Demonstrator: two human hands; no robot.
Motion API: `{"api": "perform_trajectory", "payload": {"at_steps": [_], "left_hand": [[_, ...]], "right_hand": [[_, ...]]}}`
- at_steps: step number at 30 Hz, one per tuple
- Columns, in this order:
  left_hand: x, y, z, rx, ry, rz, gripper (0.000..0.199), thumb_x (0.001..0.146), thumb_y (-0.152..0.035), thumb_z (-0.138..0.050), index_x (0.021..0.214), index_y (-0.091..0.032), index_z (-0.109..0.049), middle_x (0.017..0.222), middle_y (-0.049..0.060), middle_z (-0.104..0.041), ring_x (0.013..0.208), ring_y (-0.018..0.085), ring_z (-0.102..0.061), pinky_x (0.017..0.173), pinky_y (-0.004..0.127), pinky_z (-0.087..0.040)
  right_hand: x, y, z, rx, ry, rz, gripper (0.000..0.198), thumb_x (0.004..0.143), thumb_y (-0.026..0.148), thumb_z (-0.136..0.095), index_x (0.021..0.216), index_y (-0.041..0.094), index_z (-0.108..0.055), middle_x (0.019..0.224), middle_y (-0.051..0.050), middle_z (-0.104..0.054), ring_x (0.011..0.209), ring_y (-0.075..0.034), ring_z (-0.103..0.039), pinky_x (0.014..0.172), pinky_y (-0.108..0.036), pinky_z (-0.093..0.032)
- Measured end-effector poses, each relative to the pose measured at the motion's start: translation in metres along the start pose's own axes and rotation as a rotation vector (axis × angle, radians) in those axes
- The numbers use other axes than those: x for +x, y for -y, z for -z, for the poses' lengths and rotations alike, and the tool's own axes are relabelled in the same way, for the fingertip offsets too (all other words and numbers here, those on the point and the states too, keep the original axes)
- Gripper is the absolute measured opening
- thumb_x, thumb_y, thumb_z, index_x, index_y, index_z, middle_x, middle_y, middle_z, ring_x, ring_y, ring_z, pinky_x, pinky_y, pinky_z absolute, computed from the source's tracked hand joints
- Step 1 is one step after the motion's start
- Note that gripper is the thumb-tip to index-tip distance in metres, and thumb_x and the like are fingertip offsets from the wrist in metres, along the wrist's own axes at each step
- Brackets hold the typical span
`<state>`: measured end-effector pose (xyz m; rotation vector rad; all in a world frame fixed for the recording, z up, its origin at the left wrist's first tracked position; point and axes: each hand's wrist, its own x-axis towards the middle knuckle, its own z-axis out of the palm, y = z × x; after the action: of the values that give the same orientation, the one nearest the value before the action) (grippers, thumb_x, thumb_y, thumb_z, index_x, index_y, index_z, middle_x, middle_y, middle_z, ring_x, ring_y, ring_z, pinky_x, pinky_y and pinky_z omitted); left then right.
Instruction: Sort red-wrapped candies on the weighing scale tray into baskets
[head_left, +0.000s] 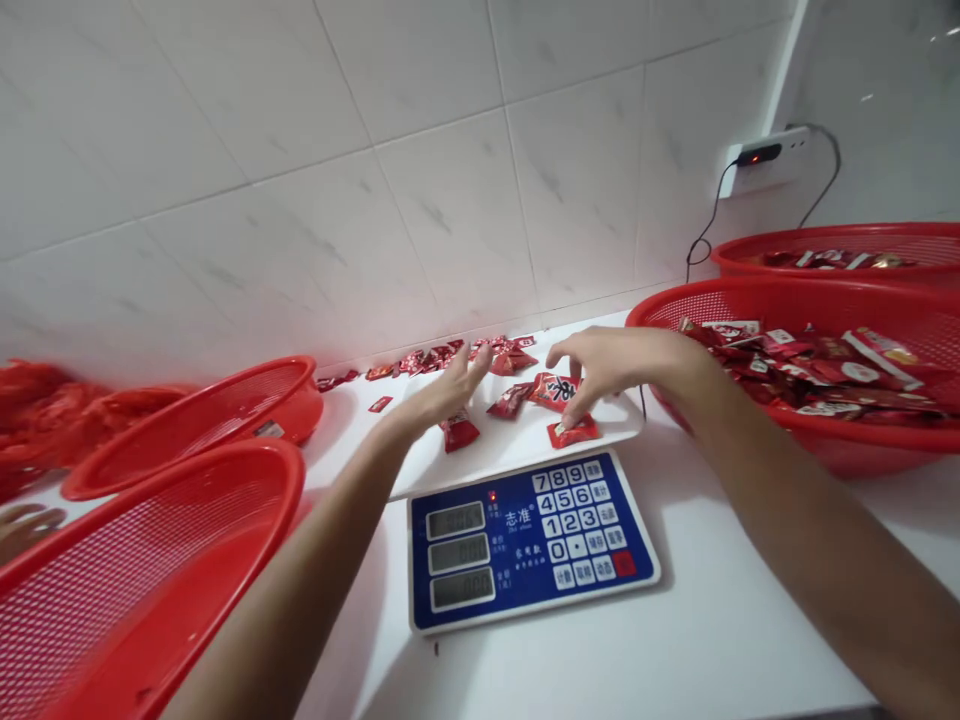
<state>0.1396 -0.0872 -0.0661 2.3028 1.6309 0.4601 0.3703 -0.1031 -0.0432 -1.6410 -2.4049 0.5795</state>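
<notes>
Both hands over red packets on the scale platter

Right hand [607,365] fingers press a packet [573,431] at the platter's [480,450] 5 o'clock edge; left hand [450,390] hovers, fingers released. A nudge could tip that packet onto the worktop [712,620].

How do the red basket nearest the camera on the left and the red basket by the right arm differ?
The near left basket holds no packets; the right basket is heaped with red packets. The left one sits tilted at the counter's front; the right one sits level, farther back beside the scale. Both are red mesh plastic.
</notes>
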Motion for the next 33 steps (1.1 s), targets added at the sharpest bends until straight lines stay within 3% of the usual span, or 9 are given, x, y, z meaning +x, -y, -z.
{"api": "perform_trajectory", "payload": {"at_steps": [3,5,9,11,14,17,23,27,33], "left_hand": [[0.018,-0.006,-0.025,-0.044,-0.029,0.062,0.100,0.087,-0.080,-0.018,0.156,-0.008,-0.018,0.164,0.028,-0.009,0.152,0.041,-0.005,0.118,0.067,-0.014],[0.028,-0.013,-0.032,-0.088,-0.035,0.019,0.094,0.089,-0.077,-0.012,0.156,-0.011,-0.021,0.166,0.021,-0.008,0.153,0.036,-0.001,0.121,0.061,-0.009],[0.037,-0.025,-0.024,-0.194,0.123,-0.136,0.081,0.096,-0.066,-0.001,0.143,-0.021,-0.049,0.156,0.011,-0.045,0.144,0.025,-0.041,0.120,0.043,-0.031],[0.032,-0.027,-0.019,-0.242,0.200,-0.198,0.077,0.097,-0.064,-0.002,0.140,-0.023,-0.052,0.150,0.008,-0.052,0.138,0.022,-0.050,0.116,0.037,-0.037],[0.017,-0.028,-0.018,-0.251,0.245,-0.330,0.065,0.096,-0.067,-0.033,0.143,-0.024,-0.047,0.151,0.009,-0.051,0.138,0.023,-0.049,0.113,0.033,-0.040],[0.005,-0.029,-0.026,-0.162,0.149,-0.383,0.063,0.088,-0.059,-0.060,0.137,-0.021,-0.051,0.141,0.012,-0.058,0.131,0.027,-0.053,0.108,0.037,-0.044],[0.002,-0.028,-0.044,-0.018,-0.037,-0.275,0.032,0.089,-0.043,-0.062,0.113,-0.023,-0.069,0.117,0.011,-0.064,0.115,0.029,-0.056,0.103,0.047,-0.044],[-0.001,-0.029,-0.046,0.000,-0.092,-0.207,0.030,0.088,-0.040,-0.064,0.114,-0.024,-0.067,0.106,0.009,-0.059,0.094,0.024,-0.061,0.093,0.044,-0.049],[-0.006,-0.031,-0.046,-0.028,-0.110,-0.209,0.026,0.087,-0.034,-0.064,0.112,-0.024,-0.064,0.107,0.008,-0.060,0.095,0.023,-0.061,0.089,0.039,-0.050]], "right_hand": [[0.006,0.002,-0.006,0.093,0.097,0.000,0.079,0.062,0.042,-0.086,0.133,0.016,-0.061,0.114,-0.013,-0.069,0.066,-0.020,-0.067,0.054,-0.032,-0.050],[0.011,0.001,-0.009,0.161,0.119,0.032,0.074,0.065,0.036,-0.085,0.131,0.013,-0.061,0.106,-0.012,-0.070,0.064,-0.018,-0.066,0.056,-0.031,-0.051],[0.019,-0.003,-0.014,0.184,0.047,0.099,0.044,0.069,0.035,-0.082,0.105,0.013,-0.068,0.098,-0.009,-0.070,0.069,-0.017,-0.065,0.062,-0.031,-0.050],[0.021,-0.002,-0.017,0.165,0.006,0.111,0.031,0.069,0.033,-0.081,0.089,0.014,-0.066,0.091,-0.008,-0.070,0.069,-0.018,-0.064,0.061,-0.031,-0.048],[0.021,0.001,-0.019,0.180,-0.037,0.104,0.027,0.067,0.026,-0.080,0.084,0.016,-0.062,0.083,-0.007,-0.068,0.066,-0.018,-0.064,0.056,-0.031,-0.046],[0.019,0.000,-0.016,0.156,-0.042,0.099,0.029,0.064,0.023,-0.078,0.086,0.017,-0.061,0.087,-0.008,-0.070,0.074,-0.021,-0.066,0.056,-0.030,-0.045],[0.002,-0.017,0.006,0.430,0.070,0.190,0.037,0.087,0.036,-0.064,0.118,0.018,-0.058,0.114,-0.009,-0.069,0.084,-0.019,-0.071,0.073,-0.030,-0.053],[-0.010,-0.018,0.018,0.279,-0.089,0.099,0.042,0.090,0.045,-0.061,0.121,0.018,-0.059,0.107,-0.010,-0.071,0.089,-0.023,-0.071,0.075,-0.034,-0.053],[-0.014,-0.009,0.016,0.234,-0.048,0.207,0.040,0.090,0.048,-0.059,0.120,0.022,-0.065,0.107,-0.006,-0.072,0.099,-0.023,-0.068,0.083,-0.034,-0.048]]}}
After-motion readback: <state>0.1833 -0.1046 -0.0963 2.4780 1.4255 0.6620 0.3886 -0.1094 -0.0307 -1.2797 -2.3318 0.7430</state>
